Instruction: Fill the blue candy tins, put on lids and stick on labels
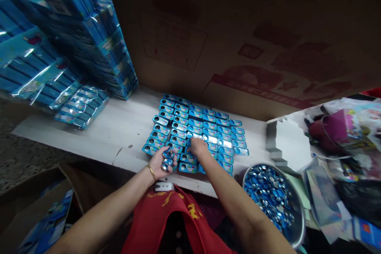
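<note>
My left hand is cupped, palm up, around several small round blue-and-silver metal discs. Just to its right, my right hand reaches down onto the rows of small blue rectangular packs, its fingers pinched together. Whatever is between those fingertips is hidden. The packs lie flat in close columns on the white tabletop. Dark round openings show in many packs of the left columns, while those further right have a blue round piece there.
A metal bowl full of similar discs stands at right. Behind the packs rises a large cardboard box. Wrapped blue packages are stacked at left, white card pieces at right. An open carton sits below left.
</note>
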Action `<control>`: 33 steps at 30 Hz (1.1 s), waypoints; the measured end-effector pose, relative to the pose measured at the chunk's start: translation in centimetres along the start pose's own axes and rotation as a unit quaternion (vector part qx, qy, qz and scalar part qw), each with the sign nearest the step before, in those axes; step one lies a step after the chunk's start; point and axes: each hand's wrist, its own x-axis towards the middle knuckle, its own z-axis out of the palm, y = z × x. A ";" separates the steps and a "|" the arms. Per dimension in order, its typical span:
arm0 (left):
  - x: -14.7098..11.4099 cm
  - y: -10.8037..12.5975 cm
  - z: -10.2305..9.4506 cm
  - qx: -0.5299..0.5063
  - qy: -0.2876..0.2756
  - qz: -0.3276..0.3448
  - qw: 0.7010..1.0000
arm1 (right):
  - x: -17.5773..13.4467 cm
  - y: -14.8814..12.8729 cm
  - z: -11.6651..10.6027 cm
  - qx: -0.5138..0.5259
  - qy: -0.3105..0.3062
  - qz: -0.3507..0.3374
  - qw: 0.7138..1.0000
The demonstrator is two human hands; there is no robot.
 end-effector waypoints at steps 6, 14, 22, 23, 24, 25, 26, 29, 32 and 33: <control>0.4 0.1 0.1 0.154 0.007 -0.027 0.988 | -1.9 -2.0 0.7 0.405 -0.055 -0.245 0.879; 0.2 -0.4 0.1 0.176 -0.020 -0.066 0.982 | -2.7 -0.1 2.6 0.515 -0.063 -0.162 0.840; -0.4 1.0 -1.8 0.086 0.015 0.022 0.996 | -2.7 0.0 3.8 0.099 0.062 -0.057 0.991; -0.5 1.0 -1.8 0.088 0.019 0.030 0.995 | -2.5 -0.5 3.9 0.059 0.052 -0.043 0.996; -0.5 1.0 -1.8 0.093 0.021 0.040 0.995 | -2.2 -1.0 3.9 0.031 0.039 -0.029 0.998; -0.6 1.0 -1.7 0.100 0.022 0.050 0.994 | -1.9 -1.4 3.9 0.011 0.026 -0.017 0.999; -0.6 0.9 -1.6 0.109 0.021 0.061 0.992 | -1.6 -1.6 3.9 -0.002 0.016 -0.009 1.000; -0.6 0.7 -1.3 0.149 0.023 0.094 0.984 | -1.3 -1.6 3.6 -0.013 0.007 0.000 1.000; -0.5 0.5 -1.0 0.186 0.045 0.112 0.975 | -2.1 -1.1 3.2 0.055 0.020 -0.023 0.998; -0.4 0.5 -0.9 0.194 0.051 0.111 0.973 | -2.5 -1.0 3.0 0.107 0.032 -0.048 0.993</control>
